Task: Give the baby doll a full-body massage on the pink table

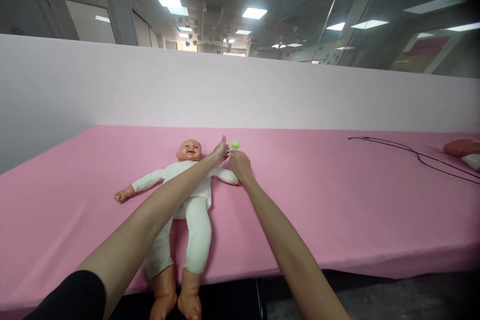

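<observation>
A baby doll (197,200) with a white cloth body lies face up on the pink cloth, its feet over the front edge. My left forearm crosses above its torso, and my left hand (220,151) is beside its head, thumb raised; what its fingers hold, if anything, is too small to make out. My right hand (240,165) is closed close to the left one, above the doll's outstretched hand. Something small and pale shows between my hands. Just behind them stands a small item with a light green top (235,145).
The pink-covered table (318,200) meets a low white wall (262,95) with glass above. Thin black cables (408,148) lie at the right. Beyond them, at the right edge, are a brownish-orange object (461,147) and a white item (471,161).
</observation>
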A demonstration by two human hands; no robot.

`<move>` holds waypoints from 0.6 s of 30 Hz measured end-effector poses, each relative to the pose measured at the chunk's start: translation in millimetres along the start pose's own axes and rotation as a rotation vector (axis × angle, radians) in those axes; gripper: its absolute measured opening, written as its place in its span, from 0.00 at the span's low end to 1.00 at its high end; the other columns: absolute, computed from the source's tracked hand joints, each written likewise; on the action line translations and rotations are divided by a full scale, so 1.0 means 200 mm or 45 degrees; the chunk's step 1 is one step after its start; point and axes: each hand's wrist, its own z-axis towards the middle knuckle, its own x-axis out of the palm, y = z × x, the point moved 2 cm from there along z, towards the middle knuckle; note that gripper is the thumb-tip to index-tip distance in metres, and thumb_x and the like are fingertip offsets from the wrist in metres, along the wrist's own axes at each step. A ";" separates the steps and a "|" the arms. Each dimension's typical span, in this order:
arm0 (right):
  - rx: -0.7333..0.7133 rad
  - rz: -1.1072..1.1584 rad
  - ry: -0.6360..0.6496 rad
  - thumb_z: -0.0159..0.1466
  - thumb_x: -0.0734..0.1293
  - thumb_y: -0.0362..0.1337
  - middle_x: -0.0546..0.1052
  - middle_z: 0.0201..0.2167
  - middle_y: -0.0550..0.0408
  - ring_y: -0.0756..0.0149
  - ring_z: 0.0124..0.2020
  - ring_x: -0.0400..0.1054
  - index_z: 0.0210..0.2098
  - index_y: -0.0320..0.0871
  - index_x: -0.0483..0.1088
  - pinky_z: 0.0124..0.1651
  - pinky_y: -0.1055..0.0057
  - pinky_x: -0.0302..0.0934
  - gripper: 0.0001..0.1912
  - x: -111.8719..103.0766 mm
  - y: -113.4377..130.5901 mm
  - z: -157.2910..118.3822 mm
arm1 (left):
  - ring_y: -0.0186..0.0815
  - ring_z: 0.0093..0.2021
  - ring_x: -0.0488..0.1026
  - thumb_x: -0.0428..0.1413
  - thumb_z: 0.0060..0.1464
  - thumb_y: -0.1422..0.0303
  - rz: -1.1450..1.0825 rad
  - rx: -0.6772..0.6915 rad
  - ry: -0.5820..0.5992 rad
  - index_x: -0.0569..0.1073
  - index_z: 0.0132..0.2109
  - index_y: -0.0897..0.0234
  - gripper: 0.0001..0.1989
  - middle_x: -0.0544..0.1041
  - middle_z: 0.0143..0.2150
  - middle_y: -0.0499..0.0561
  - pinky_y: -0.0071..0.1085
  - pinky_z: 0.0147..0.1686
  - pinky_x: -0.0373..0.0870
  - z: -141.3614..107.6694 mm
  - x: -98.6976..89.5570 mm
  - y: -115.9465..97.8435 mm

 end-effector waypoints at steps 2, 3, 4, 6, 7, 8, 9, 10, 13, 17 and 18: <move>-0.040 -0.066 -0.140 0.73 0.54 0.29 0.76 0.58 0.34 0.46 0.61 0.67 0.58 0.39 0.72 0.65 0.52 0.59 0.21 -0.04 0.01 0.03 | 0.49 0.70 0.67 0.46 0.67 0.37 -0.036 -0.010 -0.071 0.71 0.61 0.69 0.39 0.74 0.64 0.70 0.35 0.62 0.70 0.01 -0.03 0.00; -0.053 -0.089 -0.219 0.73 0.54 0.30 0.72 0.63 0.34 0.45 0.65 0.64 0.61 0.38 0.70 0.68 0.51 0.57 0.22 -0.06 0.02 0.06 | 0.48 0.70 0.67 0.46 0.67 0.37 -0.064 -0.017 -0.098 0.71 0.62 0.68 0.39 0.73 0.65 0.70 0.36 0.62 0.70 0.02 -0.04 0.00; -0.049 -0.101 -0.288 0.73 0.54 0.30 0.67 0.69 0.34 0.45 0.69 0.59 0.64 0.37 0.68 0.69 0.50 0.54 0.24 -0.09 0.01 0.09 | 0.47 0.70 0.68 0.46 0.67 0.37 -0.094 -0.024 -0.112 0.70 0.63 0.68 0.39 0.72 0.66 0.69 0.36 0.62 0.70 0.02 -0.04 0.00; -0.006 -0.078 -0.320 0.73 0.55 0.31 0.56 0.76 0.34 0.43 0.74 0.52 0.69 0.35 0.63 0.72 0.47 0.52 0.27 -0.12 -0.02 0.16 | 0.47 0.69 0.69 0.44 0.68 0.38 -0.148 -0.043 -0.118 0.68 0.66 0.67 0.39 0.71 0.67 0.69 0.36 0.62 0.72 0.04 -0.03 0.00; 0.017 -0.043 -0.272 0.73 0.55 0.32 0.55 0.76 0.33 0.43 0.75 0.51 0.70 0.34 0.62 0.72 0.47 0.51 0.27 -0.13 -0.05 0.20 | 0.47 0.68 0.69 0.42 0.69 0.38 -0.173 -0.054 -0.111 0.68 0.66 0.68 0.39 0.71 0.68 0.69 0.36 0.61 0.72 0.05 -0.02 0.00; 0.027 -0.002 -0.191 0.73 0.55 0.32 0.57 0.75 0.33 0.44 0.74 0.53 0.70 0.34 0.62 0.72 0.48 0.52 0.27 -0.13 -0.08 0.23 | 0.47 0.68 0.69 0.40 0.69 0.39 -0.203 -0.065 -0.095 0.67 0.67 0.69 0.40 0.69 0.69 0.70 0.37 0.61 0.73 0.05 -0.01 0.00; 0.021 0.043 -0.094 0.73 0.56 0.32 0.62 0.73 0.34 0.47 0.72 0.57 0.69 0.35 0.63 0.71 0.51 0.54 0.27 -0.12 -0.11 0.25 | 0.47 0.69 0.69 0.39 0.70 0.39 -0.239 -0.077 -0.077 0.66 0.68 0.71 0.41 0.68 0.70 0.71 0.36 0.61 0.72 0.06 0.00 0.01; -0.001 0.091 -0.004 0.72 0.57 0.32 0.68 0.69 0.37 0.49 0.69 0.63 0.68 0.38 0.64 0.69 0.54 0.58 0.26 -0.11 -0.15 0.26 | 0.47 0.69 0.68 0.38 0.70 0.39 -0.276 -0.087 -0.055 0.64 0.69 0.72 0.42 0.66 0.71 0.71 0.36 0.61 0.72 0.06 0.00 0.01; -0.098 0.227 0.091 0.70 0.61 0.35 0.78 0.58 0.45 0.56 0.57 0.72 0.67 0.45 0.63 0.61 0.61 0.65 0.25 -0.08 -0.23 0.26 | 0.47 0.72 0.65 0.37 0.70 0.39 -0.371 -0.101 -0.018 0.61 0.71 0.76 0.45 0.61 0.74 0.73 0.32 0.62 0.70 0.05 0.02 0.03; -0.138 0.389 0.059 0.66 0.68 0.42 0.77 0.49 0.51 0.57 0.49 0.73 0.60 0.47 0.61 0.52 0.61 0.68 0.24 -0.05 -0.25 0.24 | 0.48 0.68 0.68 0.37 0.69 0.38 -0.358 -0.110 -0.079 0.64 0.70 0.72 0.43 0.67 0.69 0.71 0.34 0.59 0.73 0.04 0.03 0.04; -0.127 0.416 0.068 0.66 0.68 0.43 0.77 0.45 0.53 0.58 0.46 0.73 0.58 0.47 0.61 0.50 0.61 0.69 0.23 -0.05 -0.25 0.24 | 0.49 0.66 0.71 0.37 0.68 0.37 -0.339 -0.119 -0.086 0.66 0.68 0.69 0.42 0.70 0.66 0.70 0.36 0.57 0.74 0.04 0.03 0.04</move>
